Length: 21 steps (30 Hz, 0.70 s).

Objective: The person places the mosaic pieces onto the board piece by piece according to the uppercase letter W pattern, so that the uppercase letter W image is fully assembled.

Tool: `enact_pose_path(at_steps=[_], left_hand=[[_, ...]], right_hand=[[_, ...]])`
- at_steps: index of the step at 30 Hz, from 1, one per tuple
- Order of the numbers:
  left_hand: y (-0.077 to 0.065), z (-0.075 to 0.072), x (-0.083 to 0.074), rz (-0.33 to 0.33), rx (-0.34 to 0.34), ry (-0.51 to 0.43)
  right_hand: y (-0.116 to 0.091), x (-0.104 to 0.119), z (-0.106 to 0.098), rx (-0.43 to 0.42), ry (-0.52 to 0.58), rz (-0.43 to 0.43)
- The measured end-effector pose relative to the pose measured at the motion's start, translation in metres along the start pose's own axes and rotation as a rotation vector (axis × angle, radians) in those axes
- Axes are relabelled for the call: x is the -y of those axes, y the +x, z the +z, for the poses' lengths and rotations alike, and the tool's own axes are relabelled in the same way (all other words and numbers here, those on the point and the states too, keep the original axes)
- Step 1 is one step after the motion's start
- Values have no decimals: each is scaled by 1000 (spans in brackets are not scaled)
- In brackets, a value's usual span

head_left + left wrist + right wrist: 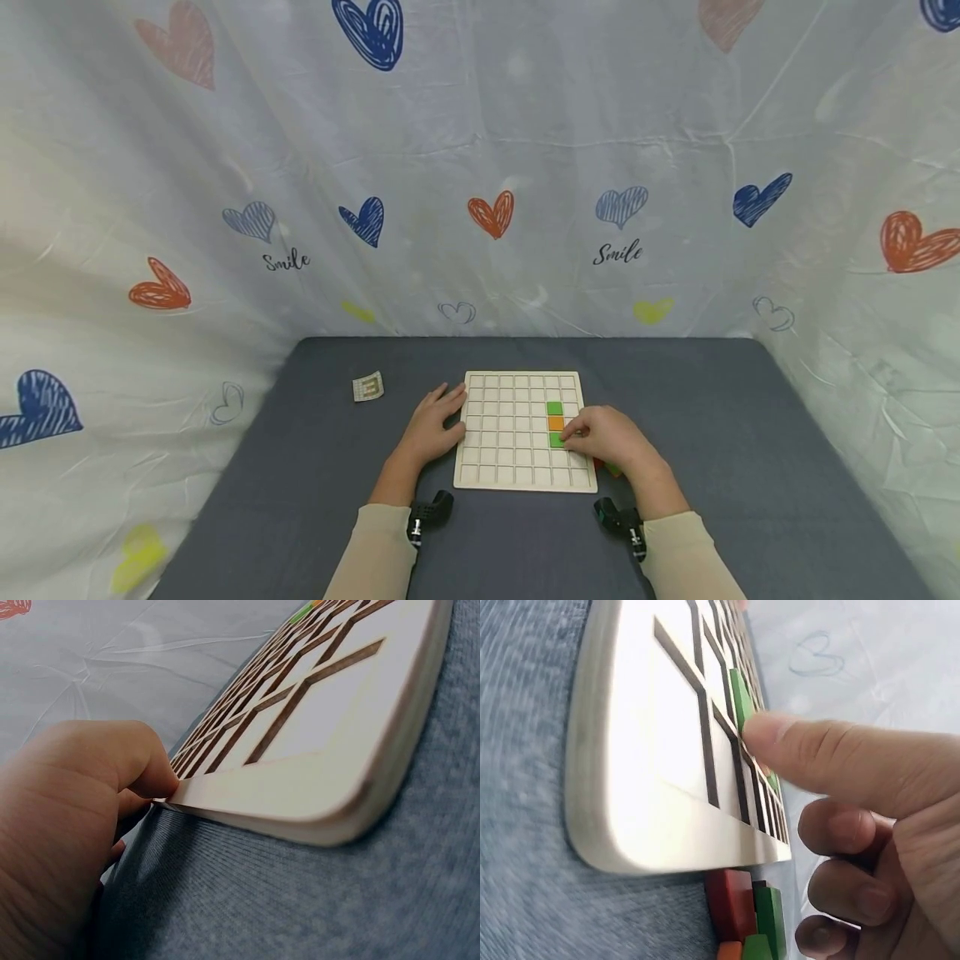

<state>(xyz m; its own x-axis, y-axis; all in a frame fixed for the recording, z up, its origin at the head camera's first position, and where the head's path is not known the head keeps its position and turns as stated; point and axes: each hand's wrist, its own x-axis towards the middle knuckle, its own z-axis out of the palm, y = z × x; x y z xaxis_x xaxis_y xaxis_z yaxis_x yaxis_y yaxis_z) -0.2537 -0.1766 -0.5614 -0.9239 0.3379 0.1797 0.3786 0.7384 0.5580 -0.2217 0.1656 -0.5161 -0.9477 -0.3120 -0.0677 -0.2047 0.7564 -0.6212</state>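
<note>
A pale board (495,458) with a grid of square recesses lies flat on the table. Three tiles sit in one column at its right: a green tile (554,408), an orange tile (556,423) and a nearer green tile (556,439). My right hand (611,437) pinches that nearer green tile; the thumb (776,742) touches it in the right wrist view, and the index fingertip is hidden there. The other fingers of this hand are curled. My left hand (432,427) rests at the board's left edge, fingers extended, thumb touching the rim.
Beside the board's right edge, partly under my right hand, lie loose blocks: a red one (731,904), an orange one (730,951) and green ones (771,919). A small printed paper (368,387) lies at the back left of the dark table (337,467). A heart-patterned curtain (540,167) surrounds it.
</note>
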Motion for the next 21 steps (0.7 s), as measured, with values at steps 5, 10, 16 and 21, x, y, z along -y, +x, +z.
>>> enact_pose_path(at_steps=[5,10,16,21], left_hand=[[-1,2,-2,-4,11,-9],[-4,1,-1,-37,15,-7],[-2,1,2,-28,16,-14],[2,1,0,-18,8,-22]], right_hand=[[-7,-7,-7,1,120,10],[-15,-18,-15,-44,168,-27],[-32,-31,-24,-73,205,-3],[-46,-43,-33,-96,216,44]])
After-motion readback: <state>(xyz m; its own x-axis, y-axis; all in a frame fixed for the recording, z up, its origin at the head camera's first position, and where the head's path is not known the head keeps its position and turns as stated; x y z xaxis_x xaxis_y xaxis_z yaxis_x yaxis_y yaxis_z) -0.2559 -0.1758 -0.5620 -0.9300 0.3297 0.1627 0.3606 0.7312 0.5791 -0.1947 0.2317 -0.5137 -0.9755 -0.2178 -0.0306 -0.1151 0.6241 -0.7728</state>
